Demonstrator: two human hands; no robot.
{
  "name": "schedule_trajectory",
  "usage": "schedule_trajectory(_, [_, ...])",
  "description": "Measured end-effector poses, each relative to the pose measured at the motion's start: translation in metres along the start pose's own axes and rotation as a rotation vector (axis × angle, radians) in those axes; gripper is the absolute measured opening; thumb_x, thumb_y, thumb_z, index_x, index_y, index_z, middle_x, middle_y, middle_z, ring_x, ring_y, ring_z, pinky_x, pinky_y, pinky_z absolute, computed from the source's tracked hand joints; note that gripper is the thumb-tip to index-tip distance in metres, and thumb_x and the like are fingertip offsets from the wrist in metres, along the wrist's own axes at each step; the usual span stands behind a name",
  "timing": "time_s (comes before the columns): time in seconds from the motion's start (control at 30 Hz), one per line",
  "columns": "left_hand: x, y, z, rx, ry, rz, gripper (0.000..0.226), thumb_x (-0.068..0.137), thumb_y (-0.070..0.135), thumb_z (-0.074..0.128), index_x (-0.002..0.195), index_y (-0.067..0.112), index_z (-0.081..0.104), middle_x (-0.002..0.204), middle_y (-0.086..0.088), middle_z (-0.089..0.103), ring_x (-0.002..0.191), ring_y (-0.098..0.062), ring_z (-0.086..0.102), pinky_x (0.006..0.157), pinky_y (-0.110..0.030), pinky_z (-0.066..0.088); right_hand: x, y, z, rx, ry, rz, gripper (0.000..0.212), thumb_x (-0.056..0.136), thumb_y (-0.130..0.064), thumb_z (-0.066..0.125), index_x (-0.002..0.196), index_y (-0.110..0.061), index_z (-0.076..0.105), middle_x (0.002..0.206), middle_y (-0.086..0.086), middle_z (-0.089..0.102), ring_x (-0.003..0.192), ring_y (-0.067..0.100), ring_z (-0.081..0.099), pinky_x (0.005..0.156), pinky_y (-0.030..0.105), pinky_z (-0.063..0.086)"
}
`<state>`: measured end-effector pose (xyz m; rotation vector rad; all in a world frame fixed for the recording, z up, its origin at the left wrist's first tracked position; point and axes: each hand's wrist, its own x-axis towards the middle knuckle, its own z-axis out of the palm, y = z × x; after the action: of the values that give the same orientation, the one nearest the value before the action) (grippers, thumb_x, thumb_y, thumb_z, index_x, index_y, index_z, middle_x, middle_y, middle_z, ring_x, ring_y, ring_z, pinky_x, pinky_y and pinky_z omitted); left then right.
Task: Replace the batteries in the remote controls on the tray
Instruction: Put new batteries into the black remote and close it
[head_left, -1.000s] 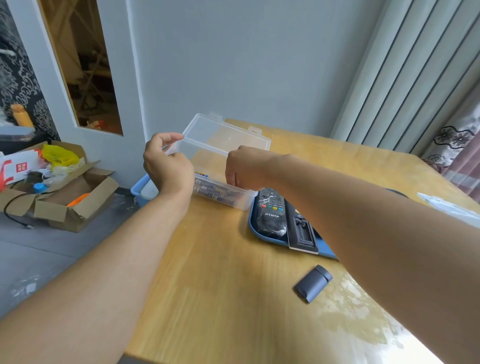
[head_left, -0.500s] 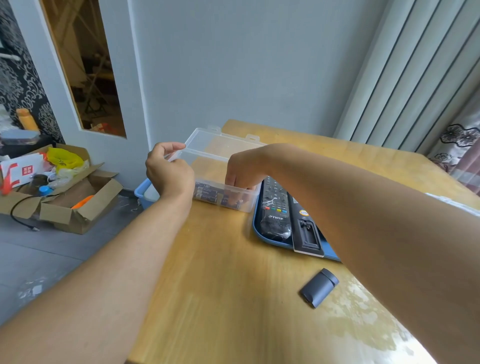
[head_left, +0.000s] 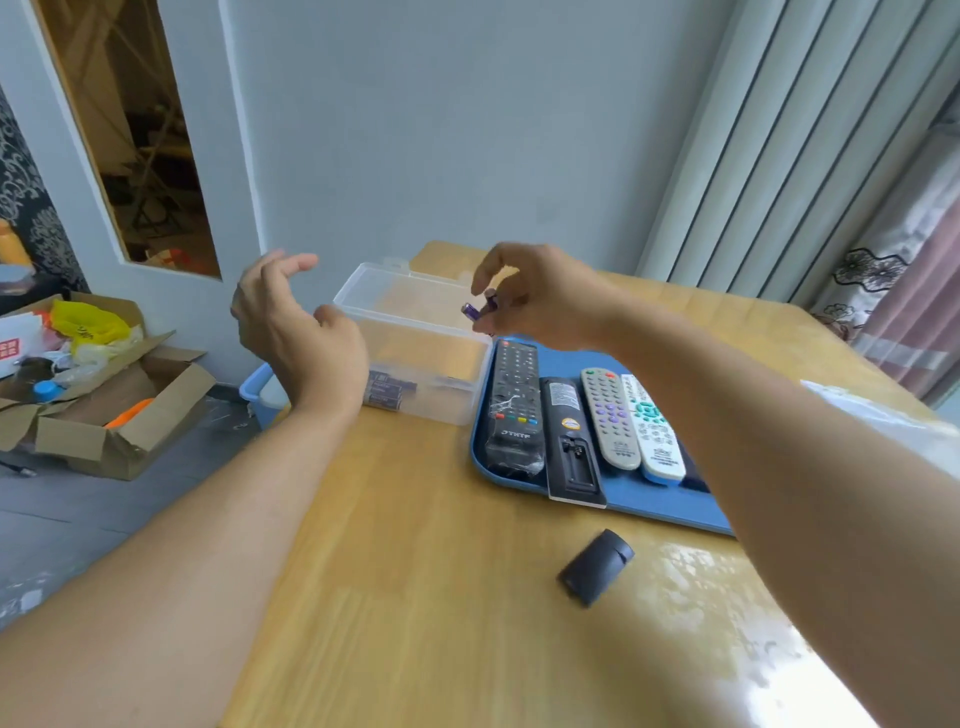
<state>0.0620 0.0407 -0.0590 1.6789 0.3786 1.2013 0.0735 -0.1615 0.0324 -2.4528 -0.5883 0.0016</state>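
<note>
The head view showed the right hand (head_left: 535, 296) raised over the near right corner of the clear plastic box (head_left: 415, 343), its fingertips pinching two purple batteries (head_left: 480, 307). The left hand (head_left: 291, 317) hovered beside the box's left end with fingers spread and loosely bent, holding nothing.

The move to come seemed to turn on the black remote (head_left: 570, 441) lying face down on the blue tray (head_left: 670, 512), second from the left. Its battery bay gaped open at the end towards the person, and its long axis ran away from the person, nearly parallel to the three remotes beside it. It lay below and nearer than the right hand, which was plainly the closer of the two. The loose dark battery cover (head_left: 596, 573) rested on the worktop (head_left: 415, 571) just in front of the tray.

The right forearm hid the tray's right part. Whether the bay held contacts or old cells could not be made out, nor could the batteries' polarity marks. Dark battery packs (head_left: 387, 392) showed dimly through the box wall behind the left wrist.
</note>
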Motion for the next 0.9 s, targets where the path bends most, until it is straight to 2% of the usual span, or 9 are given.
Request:
schedule_trajectory(0.07, [-0.012, 0.015, -0.002, -0.025, -0.020, 0.248, 0.042, 0.075, -0.004, 0.048, 0.111, 0.009, 0.064, 0.130, -0.007, 0.058, 0.129, -0.026, 0.049, 0.107, -0.016, 0.024, -0.032, 0.026, -0.004, 0.232, 0.116, -0.024, 0.035, 0.087, -0.005, 0.075, 0.117, -0.019, 0.063, 0.084, 0.016, 0.070, 0.075, 0.018, 0.063, 0.079, 0.038, 0.055])
schedule_trajectory(0.13, [-0.031, 0.033, -0.003, -0.112, -0.174, 0.402, 0.029, 0.079, -0.002, 0.052, 0.103, 0.008, 0.065, 0.111, -0.005, 0.064, 0.109, -0.025, 0.059, 0.105, -0.026, 0.040, -0.066, 0.050, -0.003, 0.576, 0.223, 0.011, 0.032, 0.093, 0.002, 0.065, 0.123, -0.010, 0.063, 0.087, 0.013, 0.064, 0.076, 0.018, 0.066, 0.079, 0.026, 0.057])
schedule_trajectory(0.2, [-0.059, 0.058, -0.008, -0.102, -0.456, 0.432, 0.012, 0.086, 0.013, 0.062, 0.097, 0.020, 0.064, 0.086, 0.008, 0.065, 0.083, -0.018, 0.062, 0.081, -0.041, 0.053, -0.092, 0.071, -0.001, 0.965, 0.314, 0.100, 0.027, 0.097, 0.003, 0.056, 0.122, -0.005, 0.064, 0.092, 0.012, 0.062, 0.077, 0.020, 0.068, 0.078, 0.026, 0.059])
schedule_trajectory(0.23, [-0.074, 0.070, -0.010, 0.002, -0.604, 0.419, 0.008, 0.089, 0.030, 0.065, 0.095, 0.027, 0.061, 0.075, 0.012, 0.064, 0.074, -0.016, 0.062, 0.074, -0.040, 0.054, -0.101, 0.079, -0.002, 1.158, 0.333, 0.147, 0.026, 0.098, 0.003, 0.054, 0.122, -0.004, 0.063, 0.093, 0.011, 0.062, 0.079, 0.021, 0.067, 0.077, 0.026, 0.058])
schedule_trajectory(0.3, [-0.103, 0.093, -0.012, 0.345, -0.802, 0.478, 0.029, 0.088, 0.061, 0.058, 0.097, 0.033, 0.054, 0.072, 0.009, 0.066, 0.077, -0.020, 0.065, 0.070, -0.035, 0.049, -0.113, 0.089, -0.006, 1.469, 0.326, 0.178, 0.024, 0.100, 0.002, 0.050, 0.121, -0.004, 0.059, 0.092, 0.010, 0.061, 0.082, 0.021, 0.066, 0.074, 0.022, 0.056])
schedule_trajectory(0.4, [-0.136, 0.113, -0.015, 0.760, -0.830, 0.683, 0.042, 0.093, 0.068, 0.041, 0.110, 0.030, 0.045, 0.093, 0.001, 0.071, 0.092, -0.026, 0.068, 0.065, -0.034, 0.035, -0.122, 0.089, -0.014, 1.728, 0.309, 0.147, 0.019, 0.100, -0.001, 0.048, 0.115, -0.008, 0.057, 0.088, 0.007, 0.062, 0.081, 0.018, 0.064, 0.081, 0.021, 0.049])
schedule_trajectory(0.47, [-0.148, 0.117, -0.015, 0.897, -0.842, 0.746, 0.043, 0.096, 0.064, 0.038, 0.116, 0.026, 0.042, 0.099, 0.000, 0.071, 0.094, -0.025, 0.069, 0.063, -0.034, 0.031, -0.122, 0.086, -0.014, 1.788, 0.302, 0.149, 0.018, 0.099, -0.001, 0.049, 0.114, -0.009, 0.056, 0.086, 0.007, 0.062, 0.079, 0.018, 0.064, 0.083, 0.025, 0.045])
schedule_trajectory(0.6, [-0.156, 0.121, -0.013, 1.078, -0.940, 0.708, 0.049, 0.095, 0.065, 0.039, 0.119, 0.022, 0.044, 0.106, -0.002, 0.069, 0.102, -0.024, 0.067, 0.067, -0.034, 0.033, -0.121, 0.085, -0.008, 1.752, 0.289, 0.178, 0.020, 0.100, -0.004, 0.049, 0.118, -0.009, 0.055, 0.088, 0.007, 0.061, 0.079, 0.019, 0.064, 0.072, 0.022, 0.045])
schedule_trajectory(0.9, [-0.155, 0.138, -0.004, 1.077, -1.107, 0.440, 0.054, 0.089, 0.054, 0.052, 0.122, 0.013, 0.043, 0.117, -0.004, 0.067, 0.113, -0.027, 0.062, 0.077, -0.034, 0.036, -0.123, 0.081, -0.010, 1.713, 0.279, 0.202, 0.021, 0.100, -0.005, 0.052, 0.119, -0.010, 0.059, 0.084, 0.005, 0.061, 0.075, 0.018, 0.066, 0.062, 0.019, 0.044])
